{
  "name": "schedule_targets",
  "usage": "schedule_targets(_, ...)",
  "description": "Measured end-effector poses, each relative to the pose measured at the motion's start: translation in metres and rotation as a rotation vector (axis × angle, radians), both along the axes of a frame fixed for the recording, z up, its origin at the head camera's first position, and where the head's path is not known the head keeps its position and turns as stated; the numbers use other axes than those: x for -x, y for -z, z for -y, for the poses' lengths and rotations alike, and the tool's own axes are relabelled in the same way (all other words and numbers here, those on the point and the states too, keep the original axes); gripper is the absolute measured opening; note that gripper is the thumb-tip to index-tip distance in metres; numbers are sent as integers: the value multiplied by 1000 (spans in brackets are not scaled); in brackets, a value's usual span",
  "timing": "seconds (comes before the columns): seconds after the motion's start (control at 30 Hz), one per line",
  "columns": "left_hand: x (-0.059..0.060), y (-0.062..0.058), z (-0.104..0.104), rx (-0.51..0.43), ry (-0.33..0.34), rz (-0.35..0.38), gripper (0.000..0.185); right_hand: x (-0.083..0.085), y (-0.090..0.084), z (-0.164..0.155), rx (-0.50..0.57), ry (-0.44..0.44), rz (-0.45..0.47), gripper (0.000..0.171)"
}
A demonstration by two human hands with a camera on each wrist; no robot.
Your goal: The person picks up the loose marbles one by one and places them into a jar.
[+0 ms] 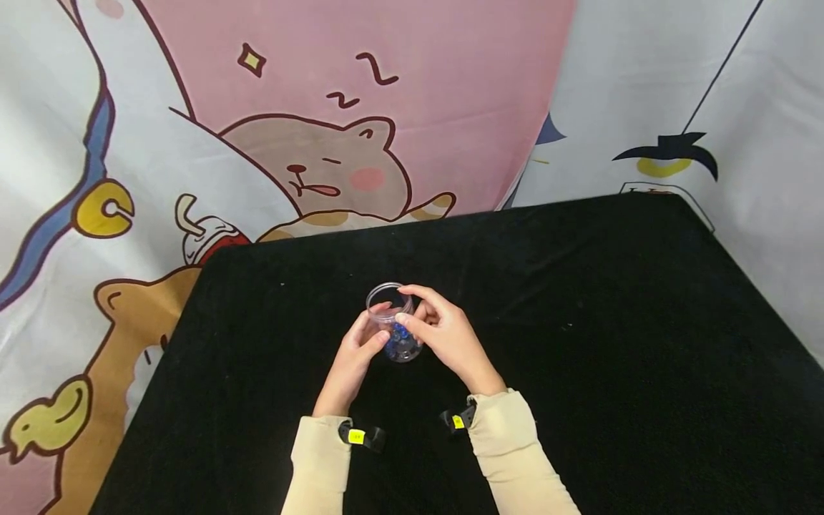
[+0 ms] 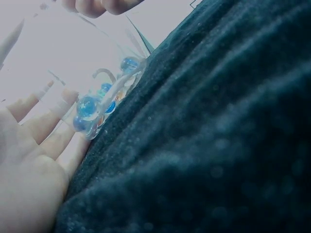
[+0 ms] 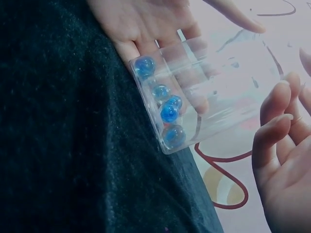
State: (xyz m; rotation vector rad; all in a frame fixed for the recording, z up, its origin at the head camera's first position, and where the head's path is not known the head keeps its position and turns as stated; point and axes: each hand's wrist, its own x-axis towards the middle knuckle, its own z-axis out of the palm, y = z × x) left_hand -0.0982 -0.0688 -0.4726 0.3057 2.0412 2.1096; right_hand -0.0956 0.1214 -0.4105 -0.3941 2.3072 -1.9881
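Note:
A clear plastic jar (image 1: 388, 315) stands upright, its open mouth facing up. Blue and clear glass marbles (image 3: 170, 110) lie along its bottom. From the left side my left hand (image 1: 355, 350) grips the jar, fingers behind the wall and thumb in front, as the right wrist view shows. My right hand (image 1: 450, 336) is at the rim, with thumb and index finger bent around its right side. Curled fingers (image 3: 274, 111) of that hand show beside the mouth in the right wrist view. The jar's base is close over the black cloth (image 2: 194, 136).
The black cloth covers a table (image 1: 611, 322) whose back edge meets a cartoon-printed backdrop (image 1: 476, 107). Both forearms wear light sleeves (image 1: 322, 458), with a small black wrist camera (image 1: 363, 436) at the left cuff.

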Motion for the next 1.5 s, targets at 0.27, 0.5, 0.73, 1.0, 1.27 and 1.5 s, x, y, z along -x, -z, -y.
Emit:
schedule_targets(0.27, -3, -11, -3, 20, 3, -3, 42, 0, -1, 3, -17, 28, -14, 36)
schedule_targets(0.5, 1, -1, 1, -13, 7, -15, 42, 1, -2, 5, -19, 35, -22, 38)
schedule_targets(0.73, 4, 7, 4, -24, 12, -22, 45, 2, -4, 1, -24, 55, -29, 37)
schedule_targets(1.0, 0, -8, 1, -35, 33, -33, 42, 4, -5, -10, -49, 123, -42, 28)
schedule_targets(1.27, 0, -11, 0, -40, 30, -48, 42, 4, -8, -22, -106, 187, -35, 23)
schedule_targets(1.5, 7, 11, 3, -97, -39, -56, 51, 7, -6, -32, -99, 227, -40, 20)
